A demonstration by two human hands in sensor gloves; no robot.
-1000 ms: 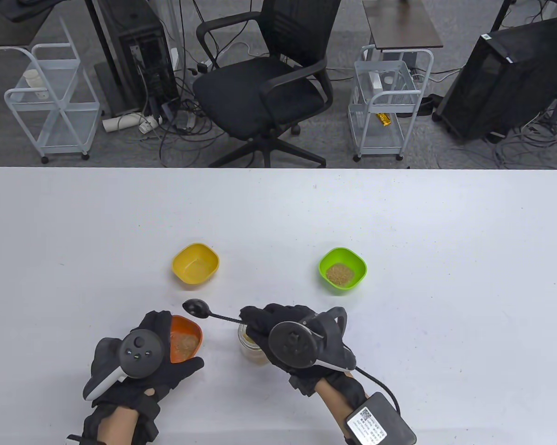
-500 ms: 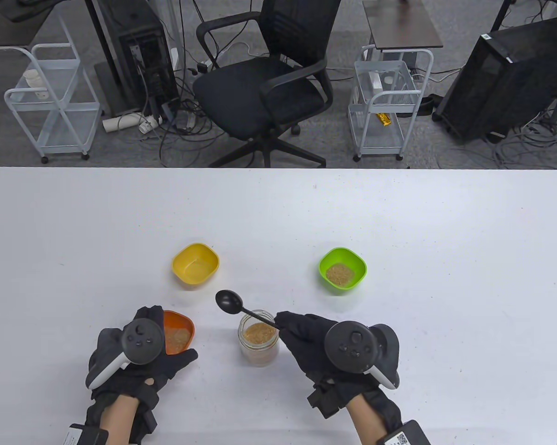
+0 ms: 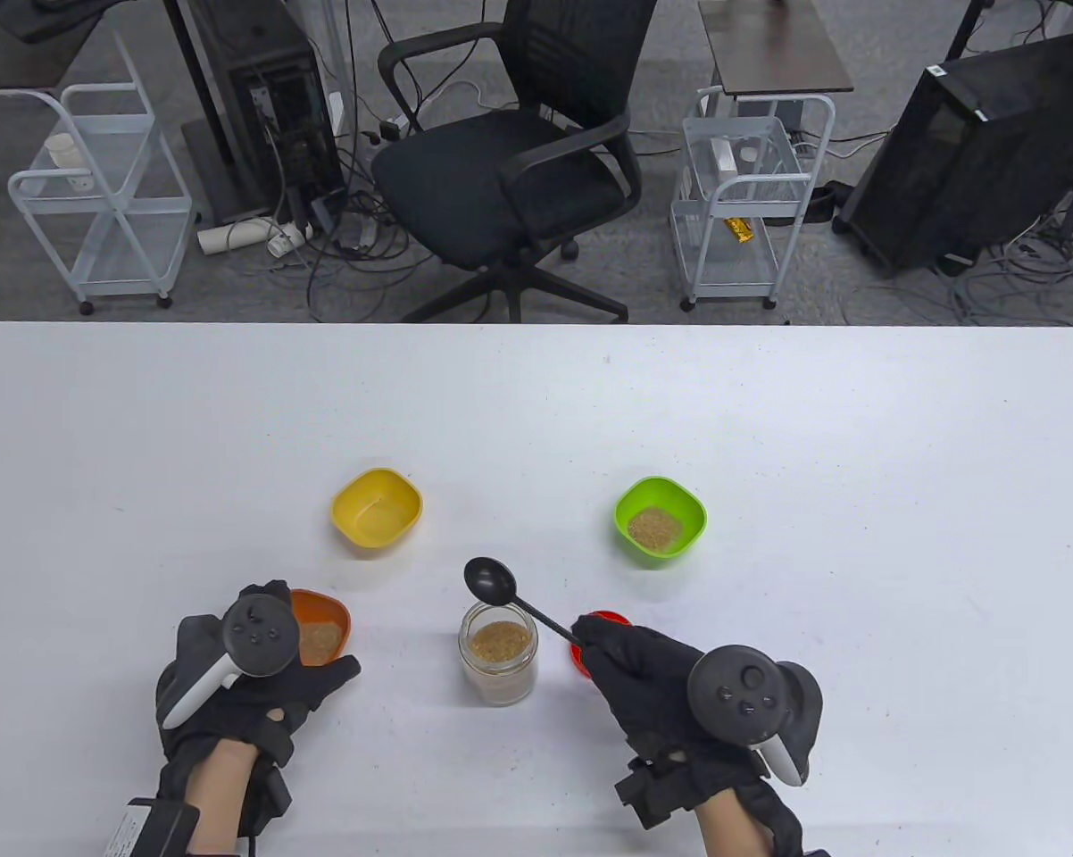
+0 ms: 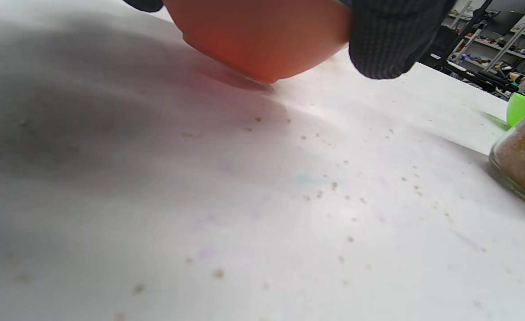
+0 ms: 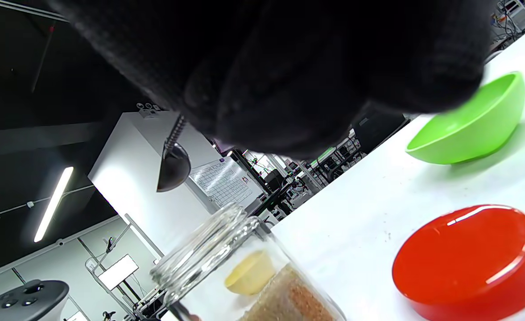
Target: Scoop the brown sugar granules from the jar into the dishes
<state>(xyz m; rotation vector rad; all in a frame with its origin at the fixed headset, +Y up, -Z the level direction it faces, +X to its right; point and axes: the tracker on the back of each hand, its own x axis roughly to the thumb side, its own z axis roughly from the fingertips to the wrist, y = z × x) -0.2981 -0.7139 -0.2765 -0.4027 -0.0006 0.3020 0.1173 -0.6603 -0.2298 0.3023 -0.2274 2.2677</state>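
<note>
An open glass jar (image 3: 498, 661) of brown sugar stands at the table's front middle; it also shows in the right wrist view (image 5: 240, 276). My right hand (image 3: 670, 683) grips the handle of a black spoon (image 3: 510, 594), whose empty bowl hovers just beyond the jar's rim. My left hand (image 3: 251, 678) holds an orange dish (image 3: 320, 628) with sugar in it; its rounded underside shows in the left wrist view (image 4: 262, 40). A green dish (image 3: 661, 517) with sugar sits at the right. A yellow dish (image 3: 377, 507) sits at the left; I see no sugar pile in it.
A red jar lid (image 3: 590, 643) lies right of the jar, partly under my right hand; it shows plainly in the right wrist view (image 5: 472, 258). Spilled granules dot the table (image 4: 289, 200) near the orange dish. Chair and carts stand beyond the far edge.
My right hand has swung the spoon rightward from over the orange dish to beyond the jar, uncovering the jar and red lid. My left hand has drawn the orange dish leftward.
</note>
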